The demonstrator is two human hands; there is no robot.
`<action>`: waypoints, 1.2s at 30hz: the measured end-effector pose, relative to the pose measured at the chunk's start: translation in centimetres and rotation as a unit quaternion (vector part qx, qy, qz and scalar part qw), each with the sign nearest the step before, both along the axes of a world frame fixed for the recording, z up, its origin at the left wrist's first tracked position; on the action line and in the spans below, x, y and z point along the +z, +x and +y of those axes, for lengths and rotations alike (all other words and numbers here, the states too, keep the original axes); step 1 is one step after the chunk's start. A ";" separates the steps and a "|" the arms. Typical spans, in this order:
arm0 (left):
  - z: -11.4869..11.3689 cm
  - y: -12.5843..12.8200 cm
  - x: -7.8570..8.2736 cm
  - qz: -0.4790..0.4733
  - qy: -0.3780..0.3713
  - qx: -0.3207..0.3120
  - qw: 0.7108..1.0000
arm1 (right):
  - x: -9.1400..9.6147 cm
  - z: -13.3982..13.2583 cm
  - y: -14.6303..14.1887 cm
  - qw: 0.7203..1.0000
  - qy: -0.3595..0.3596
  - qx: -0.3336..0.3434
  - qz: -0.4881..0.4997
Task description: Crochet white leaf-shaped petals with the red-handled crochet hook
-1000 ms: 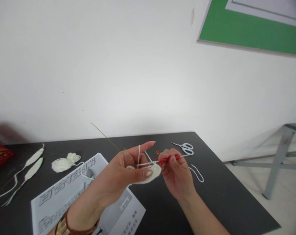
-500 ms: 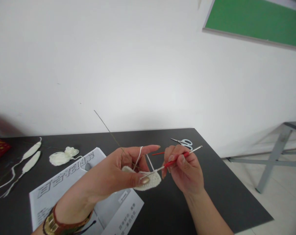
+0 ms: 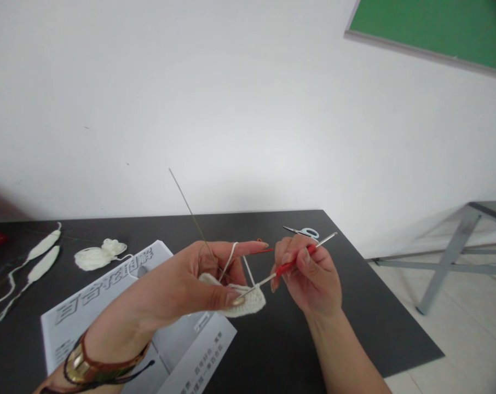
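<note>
While left hand (image 3: 196,287) pinches the crochet piece (image 3: 254,301), right hand (image 3: 316,276) has a crochet hook (image 3: 284,268) gripped, slanting kinda down-left across it.

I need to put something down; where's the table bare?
Right of the right hand, the black table looks bare to its right edge; so does the front patch between printed sheet and right forearm, below the crochet work. Crowded: the left, with sheet, yarn bundle and two white pieces; scissors lie beyond that hand.

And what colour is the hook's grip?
The grip is red, best seen in the head view.
</note>
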State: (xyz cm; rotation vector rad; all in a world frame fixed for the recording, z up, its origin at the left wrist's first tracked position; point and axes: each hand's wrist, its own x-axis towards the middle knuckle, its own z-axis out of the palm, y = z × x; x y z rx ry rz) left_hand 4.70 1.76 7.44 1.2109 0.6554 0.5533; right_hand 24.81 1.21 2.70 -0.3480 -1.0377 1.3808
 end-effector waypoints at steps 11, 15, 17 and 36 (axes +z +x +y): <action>0.0 -0.2 0.0 0.000 -0.010 -0.008 1.000 | 0.5 -0.1 0.8 0.999 0.032 -0.033 -0.022; 0.1 -0.2 -0.1 0.006 -0.008 -0.015 1.000 | 0.6 0.0 0.9 0.998 0.032 -0.032 -0.032; 0.1 -0.2 -0.1 0.008 -0.008 -0.021 1.000 | 0.6 -0.1 0.9 0.998 0.029 -0.028 -0.038; 0.3 0.0 0.4 0.123 0.092 -0.011 0.988 | 0.9 -1.0 2.2 0.971 0.125 -0.122 -0.162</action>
